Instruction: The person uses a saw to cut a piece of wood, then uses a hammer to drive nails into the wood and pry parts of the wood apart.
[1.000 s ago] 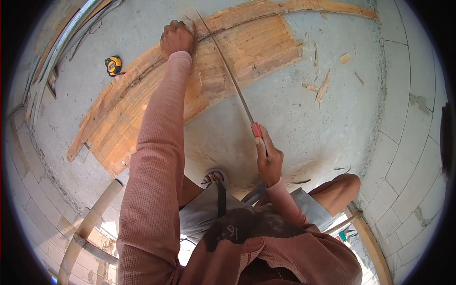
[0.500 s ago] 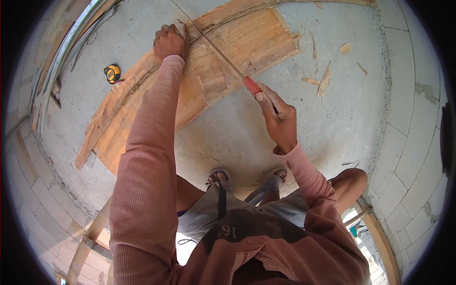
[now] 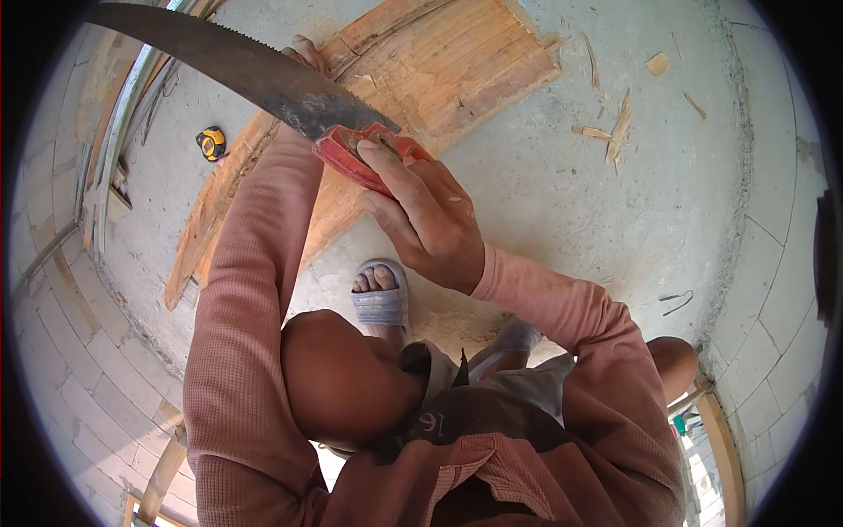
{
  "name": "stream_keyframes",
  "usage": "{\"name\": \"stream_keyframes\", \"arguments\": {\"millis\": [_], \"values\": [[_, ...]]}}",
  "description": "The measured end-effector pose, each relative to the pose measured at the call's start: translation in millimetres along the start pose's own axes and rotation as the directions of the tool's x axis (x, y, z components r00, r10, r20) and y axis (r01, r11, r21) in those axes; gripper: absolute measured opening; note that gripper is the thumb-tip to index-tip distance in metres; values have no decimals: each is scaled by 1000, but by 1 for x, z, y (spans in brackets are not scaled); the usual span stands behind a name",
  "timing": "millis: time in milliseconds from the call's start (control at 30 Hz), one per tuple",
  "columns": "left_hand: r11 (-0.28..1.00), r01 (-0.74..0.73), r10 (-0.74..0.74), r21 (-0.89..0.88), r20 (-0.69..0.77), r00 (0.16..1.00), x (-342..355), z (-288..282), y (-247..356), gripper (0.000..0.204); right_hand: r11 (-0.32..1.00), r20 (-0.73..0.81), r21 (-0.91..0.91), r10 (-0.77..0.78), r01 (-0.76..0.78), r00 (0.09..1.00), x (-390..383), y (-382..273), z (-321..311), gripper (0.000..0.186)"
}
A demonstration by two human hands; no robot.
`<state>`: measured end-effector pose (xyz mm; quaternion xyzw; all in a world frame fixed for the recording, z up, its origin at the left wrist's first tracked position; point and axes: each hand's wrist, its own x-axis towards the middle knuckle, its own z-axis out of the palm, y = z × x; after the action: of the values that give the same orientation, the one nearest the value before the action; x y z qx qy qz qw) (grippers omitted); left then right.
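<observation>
My right hand (image 3: 430, 215) is closed around the red handle of a hand saw (image 3: 237, 66). The saw's broad, dark, curved blade is turned flat to view and reaches to the upper left, its toothed edge on the upper side. Behind the blade, my left hand (image 3: 309, 54) is mostly hidden; its bent fingers show at the edge of a wooden board (image 3: 457, 75) and look closed on it. The board lies slanted across the concrete floor, with a long narrow strip along its far edge.
A yellow and black tape measure (image 3: 211, 143) lies left of the board. Wood splinters (image 3: 620, 132) are scattered to the right. Metal profiles (image 3: 118, 123) lean by the left block wall. A bent wire (image 3: 678, 302) lies near the right wall. My sandalled foot (image 3: 380, 299) is close below the board.
The saw has come up and to the left with my right hand, and its blade has turned from edge-on to flat. My left knee has risen; the left hand stays by the board.
</observation>
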<state>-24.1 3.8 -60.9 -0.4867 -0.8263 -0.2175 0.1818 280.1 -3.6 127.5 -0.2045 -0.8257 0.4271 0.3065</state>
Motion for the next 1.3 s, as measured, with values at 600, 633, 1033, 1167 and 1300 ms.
{"name": "stream_keyframes", "arguments": {"millis": [600, 633, 1033, 1167, 1300], "values": [[770, 23, -99, -638, -84, 992, -10, -112, 23, 23, 435, -136, -849, 367, -299, 920, -211, 51, -217, 45], [725, 130, -186, -676, -11, 982, -33, -136, 19, 22, 433, -150, -827, 446, -359, 883, -220, 52, -214, 45], [-450, 712, -803, -540, 593, -58, -332, -330, -18, 41, 331, 304, -942, 783, 51, 543, -142, 90, -168, 49], [-767, 423, -620, -482, 726, -297, -332, -328, -11, 67, 602, 616, -702, 244, 380, 749, -66, 82, -80, 60], [-830, 233, -544, -506, 827, -144, -313, -309, -36, 74, 518, 736, -560, -48, 647, 676, -28, 74, -10, 68]]}}
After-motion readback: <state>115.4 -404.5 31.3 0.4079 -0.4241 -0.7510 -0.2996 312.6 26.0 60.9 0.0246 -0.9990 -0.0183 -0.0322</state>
